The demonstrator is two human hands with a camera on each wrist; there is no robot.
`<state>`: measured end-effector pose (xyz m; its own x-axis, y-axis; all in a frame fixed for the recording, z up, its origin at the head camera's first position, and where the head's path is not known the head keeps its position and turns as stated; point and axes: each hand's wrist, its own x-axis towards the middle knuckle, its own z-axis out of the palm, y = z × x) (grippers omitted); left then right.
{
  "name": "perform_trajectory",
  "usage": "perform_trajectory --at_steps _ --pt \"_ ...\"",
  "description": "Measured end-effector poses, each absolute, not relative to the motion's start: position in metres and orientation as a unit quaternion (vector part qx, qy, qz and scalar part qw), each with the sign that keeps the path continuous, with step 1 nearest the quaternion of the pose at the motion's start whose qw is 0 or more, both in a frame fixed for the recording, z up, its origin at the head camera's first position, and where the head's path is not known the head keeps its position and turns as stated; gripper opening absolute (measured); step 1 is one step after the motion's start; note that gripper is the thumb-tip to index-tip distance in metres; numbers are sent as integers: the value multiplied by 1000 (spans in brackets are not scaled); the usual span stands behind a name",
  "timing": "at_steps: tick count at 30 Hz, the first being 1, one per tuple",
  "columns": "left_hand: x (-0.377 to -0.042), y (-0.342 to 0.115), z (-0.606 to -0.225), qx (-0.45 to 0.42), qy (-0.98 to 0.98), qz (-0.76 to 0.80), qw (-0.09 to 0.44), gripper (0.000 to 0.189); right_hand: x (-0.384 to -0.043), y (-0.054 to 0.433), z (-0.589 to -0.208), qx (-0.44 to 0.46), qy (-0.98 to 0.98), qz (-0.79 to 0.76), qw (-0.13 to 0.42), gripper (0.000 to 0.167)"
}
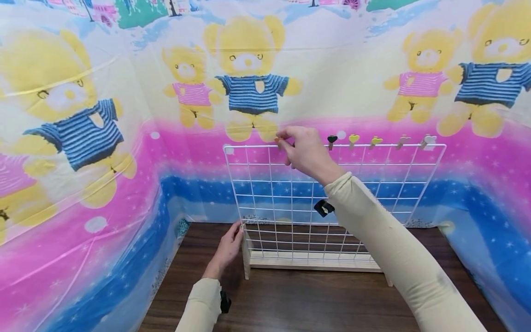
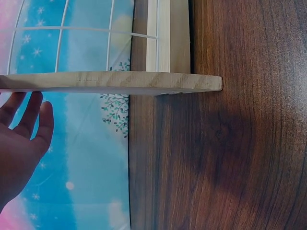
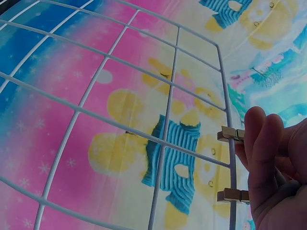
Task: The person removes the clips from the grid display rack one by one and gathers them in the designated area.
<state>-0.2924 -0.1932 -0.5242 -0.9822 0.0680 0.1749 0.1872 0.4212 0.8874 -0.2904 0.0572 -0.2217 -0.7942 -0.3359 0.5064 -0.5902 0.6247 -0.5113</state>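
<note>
My right hand pinches a small wooden clothespin with an orange top at the upper wire of a white wire grid. In the right wrist view its jaws straddle that wire, and a second clothespin is clipped close beside it, partly covered by the hand. Low on the left, my left hand rests its fingertips against the outer face of the wooden side post of the grid's stand. Its fingers are loosely extended and stay on one side of the post.
Several heart-topped clothespins sit along the top wire to the right, including a black one, a yellow one and a white one. A wooden base bar joins the stand on the dark wooden table. Bear-printed cloth hangs behind and at both sides.
</note>
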Motion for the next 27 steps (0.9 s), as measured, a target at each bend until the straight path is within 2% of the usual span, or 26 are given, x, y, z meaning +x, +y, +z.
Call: perform_trajectory --at_steps 18,27 --pt "-292 -193 -522 -80 -849 -518 60 37 -286 57 -219 234 -849 433 192 18" --pt "-295 -194 -524 -81 -851 -514 70 36 -272 64 -220 244 -839 450 186 15"
